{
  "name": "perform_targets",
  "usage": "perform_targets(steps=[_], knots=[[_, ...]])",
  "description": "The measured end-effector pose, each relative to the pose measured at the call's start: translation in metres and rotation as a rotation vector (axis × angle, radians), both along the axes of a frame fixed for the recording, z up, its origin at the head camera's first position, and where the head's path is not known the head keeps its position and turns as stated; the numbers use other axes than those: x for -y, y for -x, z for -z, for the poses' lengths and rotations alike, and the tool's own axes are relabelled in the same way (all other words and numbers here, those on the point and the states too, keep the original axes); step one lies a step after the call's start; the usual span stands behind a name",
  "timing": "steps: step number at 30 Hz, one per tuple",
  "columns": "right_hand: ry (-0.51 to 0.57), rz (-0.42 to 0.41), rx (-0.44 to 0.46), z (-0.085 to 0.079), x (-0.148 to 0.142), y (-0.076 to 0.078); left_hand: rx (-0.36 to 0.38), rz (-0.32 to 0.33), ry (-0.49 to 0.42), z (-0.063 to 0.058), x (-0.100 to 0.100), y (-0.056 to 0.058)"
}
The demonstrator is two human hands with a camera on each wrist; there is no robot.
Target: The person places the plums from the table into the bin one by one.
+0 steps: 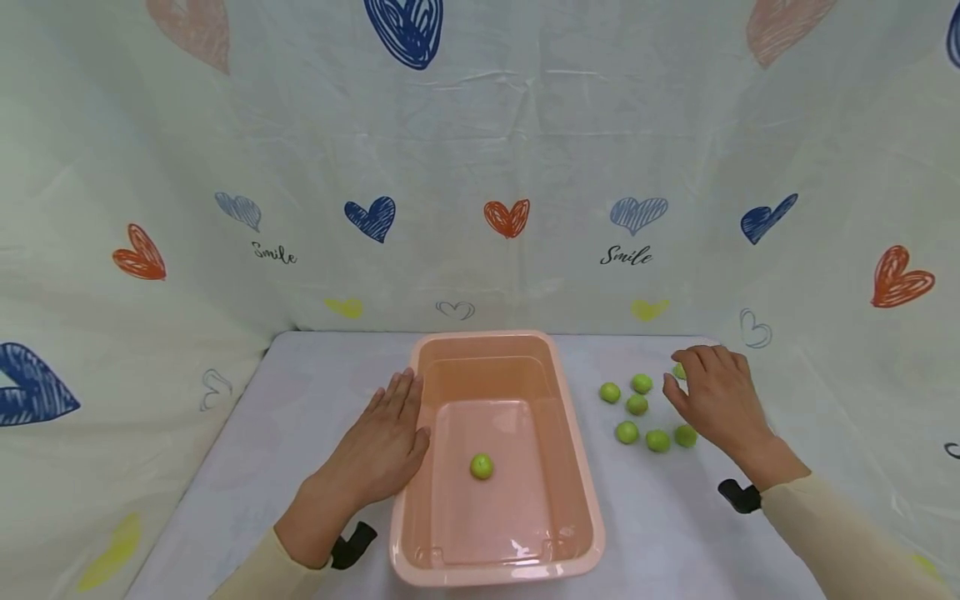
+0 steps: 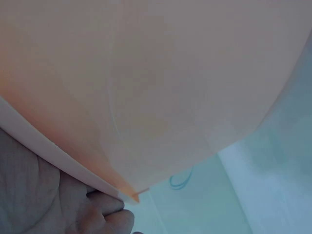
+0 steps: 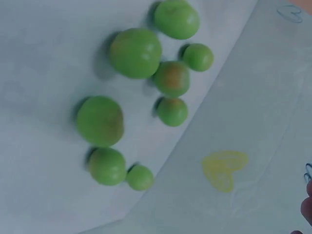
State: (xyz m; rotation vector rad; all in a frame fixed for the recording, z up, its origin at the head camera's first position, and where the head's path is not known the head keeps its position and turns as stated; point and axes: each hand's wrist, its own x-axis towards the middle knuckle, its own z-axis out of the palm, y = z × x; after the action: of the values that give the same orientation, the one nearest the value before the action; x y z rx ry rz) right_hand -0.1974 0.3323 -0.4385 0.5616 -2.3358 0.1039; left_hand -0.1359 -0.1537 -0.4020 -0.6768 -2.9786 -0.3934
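A pink plastic basin [image 1: 573, 467] stands on the table with one small round green fruit [image 1: 482, 467] on its floor. My left hand [image 1: 378, 442] lies along the basin's left rim, fingers straight, palm touching the edge; the left wrist view shows that palm beneath the rim of the basin [image 2: 161, 73]. To the right of the basin, several more green fruits [image 1: 637, 404] lie loose. Over their far right side hovers my right hand [image 1: 720, 400], fingers loosely bent, one fruit [image 1: 680, 371] partly hidden behind them. Several fruits [image 3: 135, 52], some with brownish patches, rest on the table in the right wrist view.
The white table [image 1: 315, 375] ends at a pale curtain [image 1: 450, 150] printed with hearts and "Smile", which hangs at the back and both sides. A black strap piece [image 1: 739, 497] shows at the right wrist, another [image 1: 352, 546] at the left.
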Motion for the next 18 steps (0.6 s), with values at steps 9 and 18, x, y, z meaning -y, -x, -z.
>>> perform_targets(steps=[9,18], knots=[[-0.006,0.118,0.093,0.025,-0.040,-0.010,0.013,0.002,-0.006,0.003,0.000,0.000],[-0.056,0.158,0.136,0.050,-0.070,-0.011,-0.001,0.005,-0.011,0.001,0.000,-0.002]])
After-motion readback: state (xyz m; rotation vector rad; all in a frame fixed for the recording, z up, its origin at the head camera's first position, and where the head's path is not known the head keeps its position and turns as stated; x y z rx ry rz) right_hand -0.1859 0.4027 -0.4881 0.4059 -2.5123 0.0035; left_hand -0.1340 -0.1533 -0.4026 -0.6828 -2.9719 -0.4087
